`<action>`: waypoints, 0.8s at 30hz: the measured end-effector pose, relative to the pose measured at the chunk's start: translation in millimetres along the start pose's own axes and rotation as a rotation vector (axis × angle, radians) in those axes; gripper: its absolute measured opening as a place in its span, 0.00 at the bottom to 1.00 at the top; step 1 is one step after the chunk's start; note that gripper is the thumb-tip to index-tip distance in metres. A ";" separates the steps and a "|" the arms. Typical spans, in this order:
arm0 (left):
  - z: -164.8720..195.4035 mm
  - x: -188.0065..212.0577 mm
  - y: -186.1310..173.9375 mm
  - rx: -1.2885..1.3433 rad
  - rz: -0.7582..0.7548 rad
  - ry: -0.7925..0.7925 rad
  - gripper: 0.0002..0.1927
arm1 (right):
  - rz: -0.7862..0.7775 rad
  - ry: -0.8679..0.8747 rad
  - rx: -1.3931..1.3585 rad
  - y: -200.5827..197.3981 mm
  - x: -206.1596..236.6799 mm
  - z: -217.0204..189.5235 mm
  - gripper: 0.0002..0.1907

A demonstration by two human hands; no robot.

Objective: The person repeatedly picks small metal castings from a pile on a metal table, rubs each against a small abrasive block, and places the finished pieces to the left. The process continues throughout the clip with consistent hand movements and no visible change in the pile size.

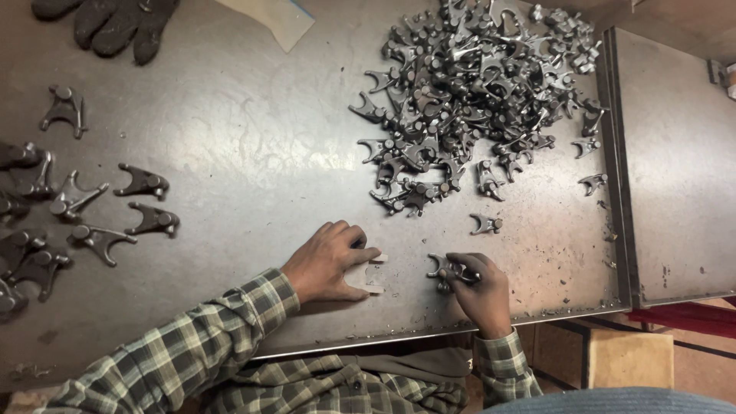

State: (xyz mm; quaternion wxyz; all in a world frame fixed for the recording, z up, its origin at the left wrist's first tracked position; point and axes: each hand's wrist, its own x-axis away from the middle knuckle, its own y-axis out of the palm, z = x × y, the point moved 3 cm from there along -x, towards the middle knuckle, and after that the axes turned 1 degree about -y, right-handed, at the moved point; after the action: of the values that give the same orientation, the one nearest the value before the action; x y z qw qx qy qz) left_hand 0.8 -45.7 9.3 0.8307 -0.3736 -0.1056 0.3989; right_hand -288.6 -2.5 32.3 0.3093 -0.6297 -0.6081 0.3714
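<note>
My right hand (pixel 481 288) rests near the front edge of the grey metal table (pixel 253 146) and grips a small dark forked metal part (pixel 445 268) with its fingertips. My left hand (pixel 330 262) lies just left of it, fingers curled over a pale flat gauge-like piece (pixel 372 274) that sticks out toward the right hand. A large heap of the same forked parts (pixel 475 84) sits at the table's far right. One loose part (pixel 486 224) lies just beyond my right hand.
Several forked parts (pixel 146 184) are spread along the table's left side. A dark work glove (pixel 107 23) lies at the far left corner. A second metal plate (pixel 675 153) adjoins the table on the right. A wooden block (pixel 629 356) stands below.
</note>
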 end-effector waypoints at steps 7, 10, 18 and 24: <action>-1.7 2.4 -1.2 -0.024 0.014 0.025 0.36 | -0.099 -0.030 0.106 8.9 1.1 -22.6 0.19; -4.4 0.5 2.5 0.004 -0.036 -0.033 0.37 | -0.181 -0.158 0.015 10.9 8.0 -37.7 0.20; -4.2 0.2 3.8 -0.020 -0.013 -0.017 0.36 | -0.161 -0.201 0.093 23.4 11.3 -63.9 0.21; -3.8 3.0 1.8 -0.001 0.007 -0.009 0.35 | -0.201 -0.270 0.029 41.8 12.6 -73.6 0.28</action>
State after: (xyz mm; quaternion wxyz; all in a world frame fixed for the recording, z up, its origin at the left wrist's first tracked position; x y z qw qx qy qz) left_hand 3.5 -44.9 5.0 0.8286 -0.3725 -0.1085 0.4035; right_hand -204.3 11.7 35.2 0.2696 -0.5057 -0.6985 0.4286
